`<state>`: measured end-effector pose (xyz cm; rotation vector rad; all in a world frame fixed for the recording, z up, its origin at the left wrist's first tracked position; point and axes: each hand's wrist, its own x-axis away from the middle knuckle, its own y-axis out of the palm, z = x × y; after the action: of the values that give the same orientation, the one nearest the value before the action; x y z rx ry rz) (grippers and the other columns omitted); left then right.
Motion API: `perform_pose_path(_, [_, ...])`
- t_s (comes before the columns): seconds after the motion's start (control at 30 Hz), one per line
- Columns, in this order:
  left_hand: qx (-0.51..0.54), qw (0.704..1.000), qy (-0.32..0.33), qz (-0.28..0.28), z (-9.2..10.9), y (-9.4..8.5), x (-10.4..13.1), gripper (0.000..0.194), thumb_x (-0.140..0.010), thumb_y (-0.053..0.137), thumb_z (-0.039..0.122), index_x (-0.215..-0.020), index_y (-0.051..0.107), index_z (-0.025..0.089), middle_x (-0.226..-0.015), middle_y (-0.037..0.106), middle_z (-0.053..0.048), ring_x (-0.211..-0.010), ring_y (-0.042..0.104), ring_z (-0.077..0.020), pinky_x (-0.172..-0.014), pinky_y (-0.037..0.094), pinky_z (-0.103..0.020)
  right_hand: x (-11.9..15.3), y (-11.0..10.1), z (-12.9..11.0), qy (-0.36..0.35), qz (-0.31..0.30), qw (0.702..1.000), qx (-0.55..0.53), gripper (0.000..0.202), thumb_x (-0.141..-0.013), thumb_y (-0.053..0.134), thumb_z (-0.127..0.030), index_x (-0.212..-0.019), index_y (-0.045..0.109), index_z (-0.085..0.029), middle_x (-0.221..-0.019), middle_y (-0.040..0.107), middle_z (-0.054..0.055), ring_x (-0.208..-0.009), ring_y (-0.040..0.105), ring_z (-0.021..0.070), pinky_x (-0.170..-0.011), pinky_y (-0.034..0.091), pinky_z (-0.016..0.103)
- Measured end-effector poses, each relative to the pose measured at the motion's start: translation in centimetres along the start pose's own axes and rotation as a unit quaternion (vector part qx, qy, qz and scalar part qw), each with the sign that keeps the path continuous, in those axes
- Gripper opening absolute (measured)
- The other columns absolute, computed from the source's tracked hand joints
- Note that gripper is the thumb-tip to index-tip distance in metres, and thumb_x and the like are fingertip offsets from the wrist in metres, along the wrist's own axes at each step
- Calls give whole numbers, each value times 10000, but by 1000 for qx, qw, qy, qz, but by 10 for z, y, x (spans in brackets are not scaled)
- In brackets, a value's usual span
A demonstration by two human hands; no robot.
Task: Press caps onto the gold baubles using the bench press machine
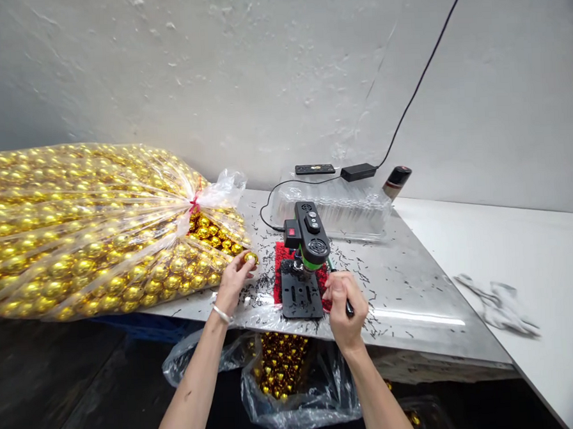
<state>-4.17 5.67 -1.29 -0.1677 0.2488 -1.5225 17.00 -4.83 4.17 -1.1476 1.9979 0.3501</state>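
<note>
Between the fingers of my left hand is a shiny gold ball, held beside the torn opening of a big clear bag full of such balls. My right hand is closed round a black-handled tool with a thin shaft; its tip is hidden behind the machine. Between my hands stands a small black bench drill with a green ring and a slotted black base. Under it lies a red mat strewn with dark shavings.
A clear plastic tray stands behind the drill, with a power adapter and a black remote-like strip near it. At the right are a spray can and gloves. Below the edge hangs an open bag holding gold balls.
</note>
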Motion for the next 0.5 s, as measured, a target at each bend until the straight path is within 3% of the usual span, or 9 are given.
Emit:
perform_pose_path(0.07, [214,975,-63,-8,-1,5,21,443,-842,629,404,-1222,620,177,-1123,708,-109,-915,705,-204,-817,571,-352,1,1,1,6,7,1000,-5,295,-949,422,-158,-665,489,-200,-710,519,4,-649,516,135,-599,400,290])
perform_pose_path(0.17, [324,938,-119,-31,-4,26,46,407,-787,709,375,-1146,661,190,-1123,716,-92,-923,706,-191,-879,570,-359,1,1,2,4,5,1000,-8,296,-951,416,-154,-667,487,-200,-712,519,2,-653,517,132,-603,404,288])
perform_pose_path(0.27, [279,951,-124,-53,-9,57,54,445,-749,747,411,-1122,673,179,-1078,732,-91,-912,703,-193,-862,569,-360,0,0,2,-9,-5,1000,1,289,-949,414,-149,-674,487,-200,-704,520,2,-668,519,135,-609,404,287])
perform_pose_path(0.37, [164,983,-70,-53,-15,82,52,439,-751,741,407,-1110,685,160,-1018,745,-96,-907,696,-206,-854,556,-367,-2,-3,1,-21,-17,1000,10,290,-947,408,-132,-674,476,-200,-706,517,4,-686,521,133,-627,411,283])
perform_pose_path(0.5, [-43,998,33,-38,-16,93,49,362,-776,719,327,-1106,704,180,-950,750,-81,-898,678,-235,-865,531,-404,-2,-5,0,-25,-27,999,19,285,-945,402,-126,-682,485,-199,-720,528,13,-686,525,132,-610,411,280])
